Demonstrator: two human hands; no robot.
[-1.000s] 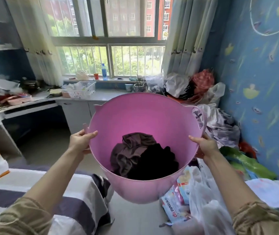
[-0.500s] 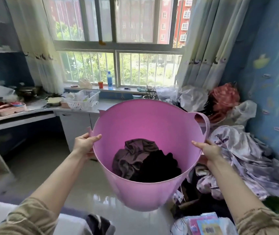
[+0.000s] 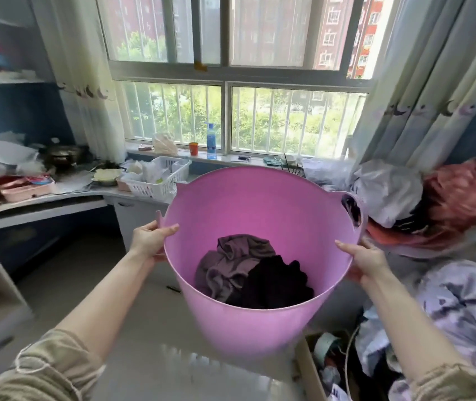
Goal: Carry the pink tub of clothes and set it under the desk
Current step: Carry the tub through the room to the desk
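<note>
I hold a large pink tub (image 3: 260, 209) in the air in front of me, tilted so its inside faces me. Dark brown and black clothes (image 3: 248, 270) lie bunched in its bottom. My left hand (image 3: 151, 240) grips the rim on the left side, thumb over the edge. My right hand (image 3: 365, 260) grips the rim on the right, below the tub's handle hole. The white desk (image 3: 57, 201) runs along the left wall and curves toward the window, with a dark open space beneath it (image 3: 28, 241).
The desk top holds a white basket (image 3: 158, 176), a pink tray (image 3: 28, 191), papers and dishes. A blue bottle (image 3: 211, 141) stands on the window sill. Heaps of bags and bedding (image 3: 433, 215) fill the right side. Glossy tiled floor (image 3: 109, 285) lies ahead.
I have walked toward the window carrying the tub; the bed has dropped out of view. The desk and window are nearer. Both hands keep the same grip.
</note>
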